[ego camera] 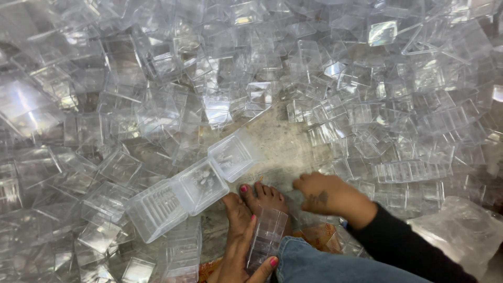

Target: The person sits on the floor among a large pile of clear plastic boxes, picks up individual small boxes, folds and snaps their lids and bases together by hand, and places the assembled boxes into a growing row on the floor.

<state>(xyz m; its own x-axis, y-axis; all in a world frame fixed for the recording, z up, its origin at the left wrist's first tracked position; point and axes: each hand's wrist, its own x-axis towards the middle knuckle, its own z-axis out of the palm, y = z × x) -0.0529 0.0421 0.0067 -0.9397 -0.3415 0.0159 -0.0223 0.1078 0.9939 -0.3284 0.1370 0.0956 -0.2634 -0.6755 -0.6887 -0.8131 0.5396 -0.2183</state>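
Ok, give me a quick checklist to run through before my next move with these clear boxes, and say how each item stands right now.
1. Left hand grips the clear box stack: ok, fingers and thumb wrap around it.
2. Right hand is free: cannot tell, it lies palm down at the edge of the pile.
3. Long row of boxes is close by: ok, it lies just left of the foot.
4. Bare floor to set things on: ok, a patch shows ahead of the foot.
5. Stack pieces are fully seated: cannot tell, the plastic is too clear.
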